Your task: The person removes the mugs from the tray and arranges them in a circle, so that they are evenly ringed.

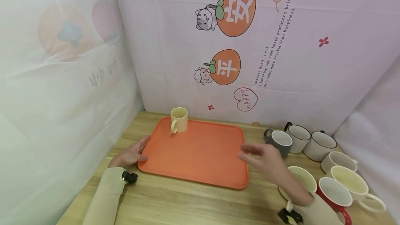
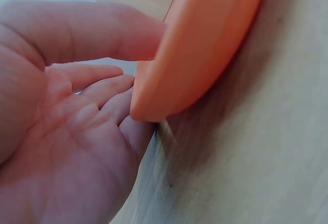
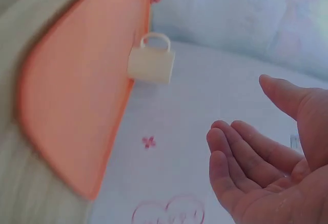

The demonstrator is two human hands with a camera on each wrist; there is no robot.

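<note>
An orange tray (image 1: 197, 155) lies flat on the wooden table. On its far left corner stands a pale yellow mug (image 1: 181, 121), upright, its handle turned toward the near side. My left hand (image 1: 131, 153) holds the tray's left edge. In the left wrist view, the thumb (image 2: 113, 32) lies over the rim while the other fingers are along its outer side, their tips partly hidden. My right hand (image 1: 265, 160) hovers at the tray's right edge, holding nothing. Its fingers (image 3: 256, 155) are loosely bent and apart from the thumb in the right wrist view.
Several mugs cluster on the right of the table: a dark grey mug (image 1: 282, 141), white mugs with dark rims (image 1: 320, 147), yellow mugs (image 1: 350, 181) and a red mug (image 1: 335, 193). My right forearm passes over part of this group. Printed cloth walls (image 1: 175, 61) enclose the table.
</note>
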